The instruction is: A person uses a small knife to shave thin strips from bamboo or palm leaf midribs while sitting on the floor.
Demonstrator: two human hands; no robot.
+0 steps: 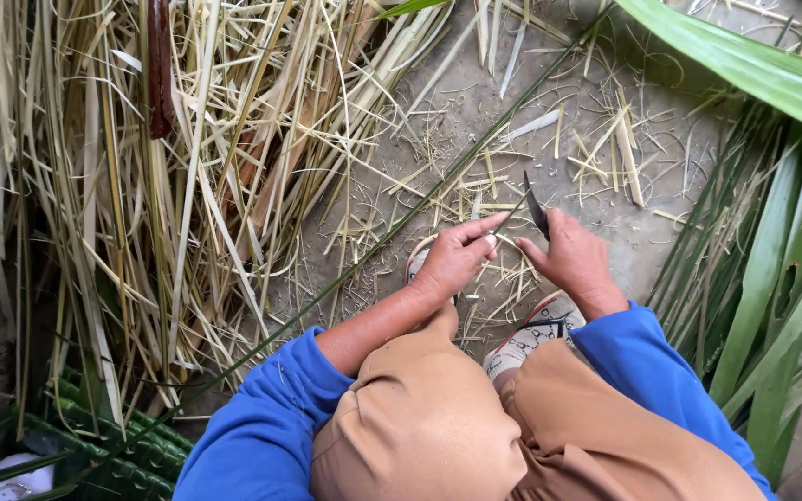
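A long, thin green leaf strip (364,262) is running slantwise across the middle of the scene, from the near left corner up toward the far right. The person's left hand (457,258) is pinching this strip between thumb and fingertips, fingers closed narrowly on it, just above the knees. The right hand (575,260) is sitting just to the right, wrapped tightly around the handle of a small knife (536,208). The dark blade is pointing up and away from the person, its edge close to the strip where the left fingers are holding it; whether blade and strip are touching cannot be told.

Both arms are wearing bright blue sleeves (266,422), pushed up on the left forearm. Tan trousers (438,427) are covering the 2 bent knees at the near edge, and a patterned sandal (533,336) is showing between them.

The ground (661,186) is grey and dusty, and short pale trimmings (605,153) are lying scattered across it beyond the hands. On the left, a large loose heap of dried straw-coloured strips (169,167) is spreading from the far edge down toward the near left. On the right, broad fresh green leaves (772,278) are lying in a bundle, with 1 wide leaf crossing the far right corner.
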